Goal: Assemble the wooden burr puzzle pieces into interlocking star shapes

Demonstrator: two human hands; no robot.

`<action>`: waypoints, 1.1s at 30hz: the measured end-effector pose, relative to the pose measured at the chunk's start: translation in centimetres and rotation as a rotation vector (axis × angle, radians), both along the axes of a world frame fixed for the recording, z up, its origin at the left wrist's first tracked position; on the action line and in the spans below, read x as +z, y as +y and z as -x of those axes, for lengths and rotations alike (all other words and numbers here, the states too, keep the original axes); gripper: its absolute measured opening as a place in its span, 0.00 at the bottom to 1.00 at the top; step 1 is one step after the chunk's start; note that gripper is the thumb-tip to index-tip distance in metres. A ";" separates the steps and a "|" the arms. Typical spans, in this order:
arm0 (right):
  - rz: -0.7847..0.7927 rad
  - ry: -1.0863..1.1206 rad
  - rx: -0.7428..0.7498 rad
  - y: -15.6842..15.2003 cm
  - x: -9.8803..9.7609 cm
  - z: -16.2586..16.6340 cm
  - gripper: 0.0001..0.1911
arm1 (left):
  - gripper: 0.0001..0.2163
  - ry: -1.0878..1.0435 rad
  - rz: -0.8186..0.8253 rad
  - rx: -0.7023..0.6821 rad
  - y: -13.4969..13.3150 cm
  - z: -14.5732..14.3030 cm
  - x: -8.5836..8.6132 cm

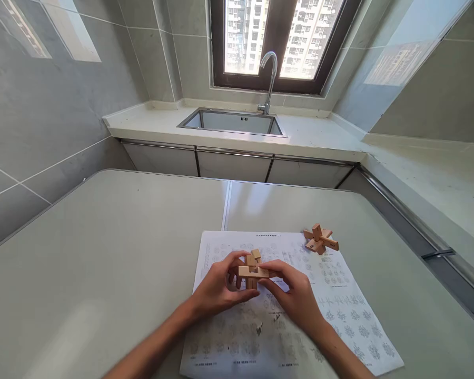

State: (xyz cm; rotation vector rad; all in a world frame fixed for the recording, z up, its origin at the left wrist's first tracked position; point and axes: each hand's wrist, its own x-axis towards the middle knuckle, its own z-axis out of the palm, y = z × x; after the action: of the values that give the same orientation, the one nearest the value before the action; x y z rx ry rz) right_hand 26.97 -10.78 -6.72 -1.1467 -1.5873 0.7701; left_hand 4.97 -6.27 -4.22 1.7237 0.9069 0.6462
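Both hands meet over a printed sheet, working on small notched wooden puzzle pieces. My left hand grips the upright wooden puzzle pieces from the left, thumb below and fingers behind. My right hand pinches the right end of a notched wooden puzzle piece lying crosswise in front of the upright ones. A pale block end sticks up at the top of the cluster. How the pieces interlock is partly hidden by the fingers.
An assembled wooden burr puzzle stands at the sheet's upper right corner. The sheet lies on a pale folding table with a centre seam. Beyond are a counter, a sink, a tap and a window.
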 end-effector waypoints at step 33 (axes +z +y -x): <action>-0.236 -0.103 0.046 0.0 1.1 0.0 0.18 | 0.30 -0.115 0.110 -0.049 -0.4 0.0 0.3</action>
State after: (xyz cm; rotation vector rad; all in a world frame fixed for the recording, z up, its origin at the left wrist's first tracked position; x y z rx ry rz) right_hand 27.01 -10.80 -5.65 -0.9940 -1.7443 0.5427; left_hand 5.01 -6.65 -3.97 1.5893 0.8030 0.6439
